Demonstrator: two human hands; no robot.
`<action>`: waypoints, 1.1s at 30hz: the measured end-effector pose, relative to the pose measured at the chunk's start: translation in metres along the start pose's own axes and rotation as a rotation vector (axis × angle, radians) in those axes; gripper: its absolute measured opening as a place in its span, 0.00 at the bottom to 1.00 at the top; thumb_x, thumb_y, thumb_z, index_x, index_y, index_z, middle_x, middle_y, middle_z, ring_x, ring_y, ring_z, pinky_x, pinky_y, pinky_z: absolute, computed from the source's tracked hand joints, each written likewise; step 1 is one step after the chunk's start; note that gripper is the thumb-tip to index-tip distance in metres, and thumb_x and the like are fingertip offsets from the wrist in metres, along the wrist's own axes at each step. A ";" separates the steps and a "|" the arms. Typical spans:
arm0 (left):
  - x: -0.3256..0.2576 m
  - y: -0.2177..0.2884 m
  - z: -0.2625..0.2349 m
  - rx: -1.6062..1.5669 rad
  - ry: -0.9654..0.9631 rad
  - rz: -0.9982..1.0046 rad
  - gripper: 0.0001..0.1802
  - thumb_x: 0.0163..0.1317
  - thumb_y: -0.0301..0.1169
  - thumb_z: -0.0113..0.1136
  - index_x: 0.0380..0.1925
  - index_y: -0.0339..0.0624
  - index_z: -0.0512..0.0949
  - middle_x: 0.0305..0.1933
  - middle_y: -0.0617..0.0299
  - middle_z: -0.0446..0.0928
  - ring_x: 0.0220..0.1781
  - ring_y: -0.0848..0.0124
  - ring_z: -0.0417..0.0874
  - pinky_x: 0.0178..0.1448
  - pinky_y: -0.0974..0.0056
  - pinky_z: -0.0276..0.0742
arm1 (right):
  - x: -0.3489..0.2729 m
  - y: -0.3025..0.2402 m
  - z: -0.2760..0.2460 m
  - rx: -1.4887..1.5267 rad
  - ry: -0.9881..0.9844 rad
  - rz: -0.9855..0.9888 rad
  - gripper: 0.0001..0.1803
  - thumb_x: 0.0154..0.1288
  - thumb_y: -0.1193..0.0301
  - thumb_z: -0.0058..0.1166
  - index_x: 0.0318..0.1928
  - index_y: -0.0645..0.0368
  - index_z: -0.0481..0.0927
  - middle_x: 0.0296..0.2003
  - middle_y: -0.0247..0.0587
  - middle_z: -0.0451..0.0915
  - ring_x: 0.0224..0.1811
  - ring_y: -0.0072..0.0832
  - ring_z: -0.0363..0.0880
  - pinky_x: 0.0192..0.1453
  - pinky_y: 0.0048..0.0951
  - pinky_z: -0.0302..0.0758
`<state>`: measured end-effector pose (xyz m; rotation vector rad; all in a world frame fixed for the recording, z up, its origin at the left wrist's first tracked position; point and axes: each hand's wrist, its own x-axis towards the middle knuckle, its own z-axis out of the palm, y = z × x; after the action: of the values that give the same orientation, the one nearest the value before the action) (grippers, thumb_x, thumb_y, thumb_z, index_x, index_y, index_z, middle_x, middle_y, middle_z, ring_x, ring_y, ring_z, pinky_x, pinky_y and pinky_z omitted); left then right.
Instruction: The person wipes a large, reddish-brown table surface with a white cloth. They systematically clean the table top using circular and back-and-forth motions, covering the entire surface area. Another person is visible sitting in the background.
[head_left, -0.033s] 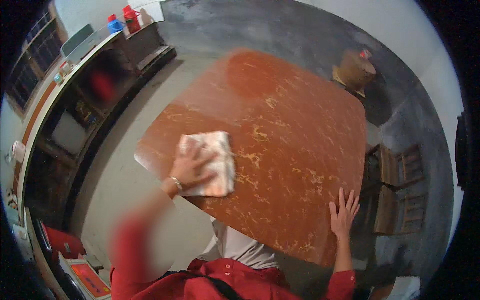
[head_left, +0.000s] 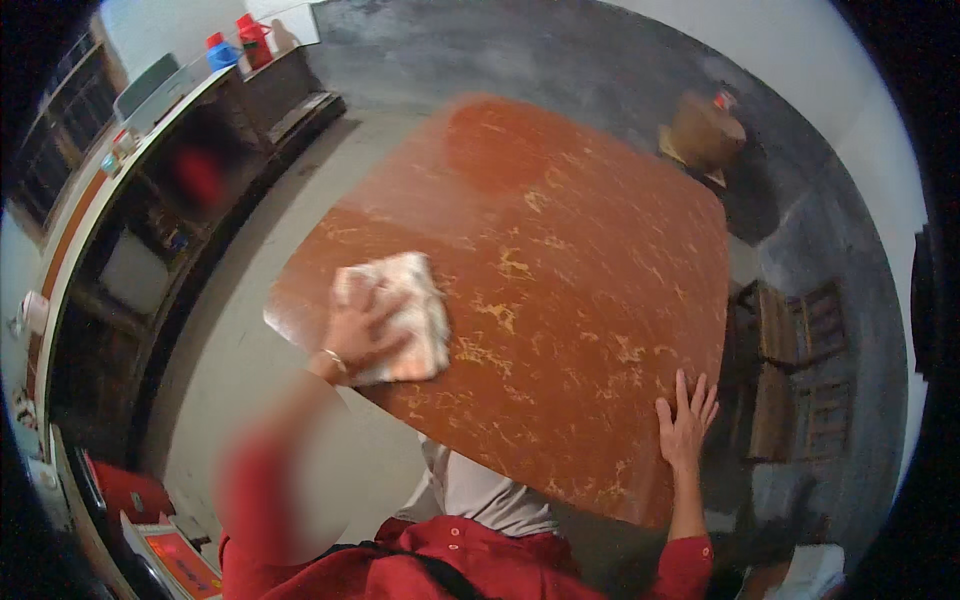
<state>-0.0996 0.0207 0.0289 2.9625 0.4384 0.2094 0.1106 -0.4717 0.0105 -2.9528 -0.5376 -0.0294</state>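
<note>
Your left hand [head_left: 362, 335] lies flat on a pale folded cloth [head_left: 405, 315], fingers spread across it and pressing it onto the red-brown tabletop [head_left: 560, 260] — a press, not a pinch; nothing is clamped between fingers and thumb. The cloth sits near the table's left edge, close to the corner nearest you, and one corner of it shows past your fingertips. A thin band [head_left: 335, 360] circles that wrist.

Your right hand [head_left: 685, 420] rests open at the near right edge of the table, fingers apart and pointing away from you, holding nothing. Its placement reads as a brace: the flat palm would steady you as you lean over the surface, while the other hand bears down on the cloth.

The tabletop carries pale streaks and flecks across most of its face; whether these are residue or the pattern of the surface, the view does not settle.

Count: one cloth, one table, two hands, both yours. No other person's hands appear.

Surroundings: a long counter with shelving [head_left: 120, 230] runs along your left, with two red and blue containers [head_left: 240, 45] at its far end. A brown box-like object [head_left: 705, 130] stands beyond the table's far right corner, and dark wooden furniture [head_left: 800, 360] — possibly chairs — stands to the right.
</note>
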 end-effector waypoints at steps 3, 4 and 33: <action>0.013 -0.047 -0.004 0.134 -0.014 -0.329 0.34 0.64 0.59 0.49 0.69 0.66 0.65 0.75 0.57 0.57 0.77 0.52 0.51 0.76 0.36 0.33 | 0.004 -0.001 0.002 0.001 0.003 -0.019 0.35 0.71 0.46 0.45 0.74 0.41 0.58 0.75 0.58 0.45 0.77 0.60 0.37 0.76 0.63 0.35; 0.025 -0.075 0.014 0.180 0.048 -0.357 0.33 0.64 0.60 0.48 0.69 0.69 0.65 0.76 0.55 0.57 0.78 0.52 0.49 0.76 0.35 0.30 | 0.006 -0.002 0.003 0.002 0.010 -0.035 0.35 0.71 0.46 0.44 0.74 0.41 0.58 0.75 0.58 0.45 0.77 0.61 0.37 0.75 0.63 0.35; -0.027 -0.010 0.011 0.101 0.018 -0.289 0.34 0.63 0.61 0.49 0.68 0.68 0.66 0.74 0.55 0.59 0.78 0.51 0.51 0.77 0.36 0.31 | 0.008 0.008 0.015 0.051 0.044 -0.023 0.39 0.70 0.35 0.30 0.74 0.39 0.57 0.75 0.55 0.46 0.77 0.60 0.36 0.77 0.60 0.33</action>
<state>-0.1261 0.0213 0.0131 2.9469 0.8943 0.1853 0.1211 -0.4744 -0.0047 -2.8887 -0.5579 -0.0819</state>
